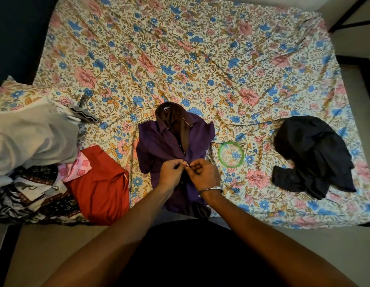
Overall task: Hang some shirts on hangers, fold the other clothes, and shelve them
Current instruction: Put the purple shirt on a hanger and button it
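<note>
- Hands meet at the placket of the purple shirt [169,146], which lies face up on the bed [200,59] near its front edge: the left hand [171,170] pinches one edge of the front, the right hand [202,172] pinches the other, fingertips almost touching over a button.
- Slipping is the likely fault: the button looks small and the cloth loose, so it could pop out of the pinch or go into the wrong hole, leaving the front skewed.
- Below the pinch the shirt tail reaches the bed's edge; a pull toward the body could drag it off.
- Left of the pinch, just beside the shirt, a red garment [101,187] and a mixed pile [33,152] crowd that side.
- Right of the pinch lies a green ring [219,154], close by; further right a dark garment [312,154], well apart.
- Beyond the pinch, past the collar to the left, a wire hanger [126,121] rests on the sheet, within easy reach, I judge.
- Farther still the sheet is open, with room to spread or turn the shirt.
</note>
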A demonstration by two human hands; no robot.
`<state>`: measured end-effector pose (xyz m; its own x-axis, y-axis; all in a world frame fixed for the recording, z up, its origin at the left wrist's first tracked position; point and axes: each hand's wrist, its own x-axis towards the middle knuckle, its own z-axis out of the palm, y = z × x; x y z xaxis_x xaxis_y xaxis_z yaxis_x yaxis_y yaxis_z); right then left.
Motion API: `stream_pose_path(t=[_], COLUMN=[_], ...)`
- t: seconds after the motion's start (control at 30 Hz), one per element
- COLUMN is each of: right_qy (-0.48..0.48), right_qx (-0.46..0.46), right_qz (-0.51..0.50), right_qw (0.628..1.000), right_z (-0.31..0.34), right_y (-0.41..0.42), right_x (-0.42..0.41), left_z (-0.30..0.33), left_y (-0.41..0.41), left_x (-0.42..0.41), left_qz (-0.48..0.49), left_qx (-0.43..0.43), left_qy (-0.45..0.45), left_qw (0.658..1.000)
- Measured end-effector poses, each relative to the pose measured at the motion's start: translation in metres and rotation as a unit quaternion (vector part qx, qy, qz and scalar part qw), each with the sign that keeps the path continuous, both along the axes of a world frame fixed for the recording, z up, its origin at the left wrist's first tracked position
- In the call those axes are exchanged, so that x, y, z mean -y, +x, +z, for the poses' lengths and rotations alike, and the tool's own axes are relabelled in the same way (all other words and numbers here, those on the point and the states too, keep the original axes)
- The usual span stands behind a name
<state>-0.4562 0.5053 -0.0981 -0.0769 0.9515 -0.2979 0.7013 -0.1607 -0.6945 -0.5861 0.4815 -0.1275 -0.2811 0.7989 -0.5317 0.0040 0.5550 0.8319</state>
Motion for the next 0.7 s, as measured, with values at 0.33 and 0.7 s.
stream_pose_path(t=[0.33,0.7], right_qy=[-0.169,-0.178], right_qx=[-0.157,-0.051], right_qz=[-0.109,-0.056], right_qw=[0.967,0.981], right_z=[-0.007,-0.040], right_y=[-0.004,-0.011], right_x=[-0.009,-0.028], left_z=[-0.004,-0.007], left_y=[-0.003,-0.011], left_x=[0.002,0.019], left_qz=[-0.041,-0.283], left_qx=[-0.007,-0.190], left_qy=[-0.021,0.100], left_qw=[0.999,0.935])
